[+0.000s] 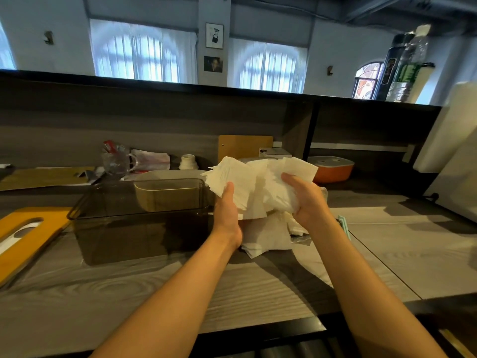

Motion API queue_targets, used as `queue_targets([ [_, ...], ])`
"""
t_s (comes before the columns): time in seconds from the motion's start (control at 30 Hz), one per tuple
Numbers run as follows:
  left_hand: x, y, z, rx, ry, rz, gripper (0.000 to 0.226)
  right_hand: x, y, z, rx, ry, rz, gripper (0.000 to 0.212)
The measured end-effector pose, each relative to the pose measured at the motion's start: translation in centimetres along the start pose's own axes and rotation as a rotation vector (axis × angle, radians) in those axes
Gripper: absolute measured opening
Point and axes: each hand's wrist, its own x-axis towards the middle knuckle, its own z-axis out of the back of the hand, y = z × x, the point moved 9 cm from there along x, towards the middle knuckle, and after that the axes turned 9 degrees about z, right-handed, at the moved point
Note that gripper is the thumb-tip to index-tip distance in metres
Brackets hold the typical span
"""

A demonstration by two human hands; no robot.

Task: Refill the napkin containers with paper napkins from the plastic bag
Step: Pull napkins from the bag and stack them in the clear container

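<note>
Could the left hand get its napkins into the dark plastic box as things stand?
Probably yes. The left hand grips the napkins together with the right hand, just right of the dark plastic box, whose top is open, with nothing between them.

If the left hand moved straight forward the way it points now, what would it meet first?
Beyond the napkins it grips, the left hand would probably meet the wooden board at the counter's back; depth is unclear.
</note>
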Motion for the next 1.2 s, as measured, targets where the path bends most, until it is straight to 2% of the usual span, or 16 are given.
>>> queue_targets([
  [0.1,0.3,0.4,0.3,-0.027,-0.008,0.050,0.040,-0.8,-1.0,-0.6,-0.020,0.071,-0.117,0.045],
  [0.17,0.4,0.6,0.5,-0.046,-0.014,0.061,0.038,-0.8,-0.6,-0.9,0.014,0.088,-0.095,0.048],
  [0.27,0.3,0.5,0.4,-0.044,-0.012,0.057,0.039,-0.7,1.7,-1.0,0.169,0.090,0.079,0.043],
  [0.37,0.1,0.8,0.3,-0.088,-0.012,0.115,0.036,-1.3,3.5,-1.7,0.310,0.161,0.203,0.051],
  [0.43,-0.1,1.4,0.0,-0.145,-0.001,0.175,0.032,-2.1,4.5,-2.4,0.337,0.234,0.300,0.040],
  [0.5,-0.2,1.7,-0.6,-0.158,0.041,0.193,0.036,-2.7,5.0,-3.1,0.326,0.293,0.365,0.031],
  [0.57,-0.4,1.9,-1.1,-0.173,0.099,0.203,0.046,-2.8,3.9,-4.0,0.211,0.323,0.323,0.032],
  [0.67,-0.2,1.4,-1.0,-0.144,0.154,0.145,0.064,-2.3,0.9,-4.0,-0.111,0.244,0.115,0.034],
  [0.73,-0.3,1.1,-1.0,-0.079,0.164,0.118,0.068,-2.2,-0.5,-3.6,-0.284,0.250,0.018,0.036],
  [0.8,-0.3,1.1,-0.8,-0.009,0.127,0.127,0.064,-2.0,-1.0,-3.2,-0.323,0.259,-0.041,0.036],
  [0.9,0.5,0.9,0.3,0.055,-0.003,0.091,0.043,-1.9,-0.8,-3.0,-0.329,0.298,-0.069,0.028],
  [1.03,0.8,0.7,0.8,0.011,-0.034,0.078,0.033,-1.5,0.5,-1.9,-0.224,0.294,-0.072,0.042],
  [1.13,0.7,0.7,0.5,0.013,-0.018,0.084,0.037,-0.9,3.0,-1.0,0.078,0.239,0.049,0.042],
  [1.2,0.3,0.9,0.0,-0.031,0.024,0.132,0.033,-1.1,3.9,-1.3,0.128,0.267,0.128,0.044],
])
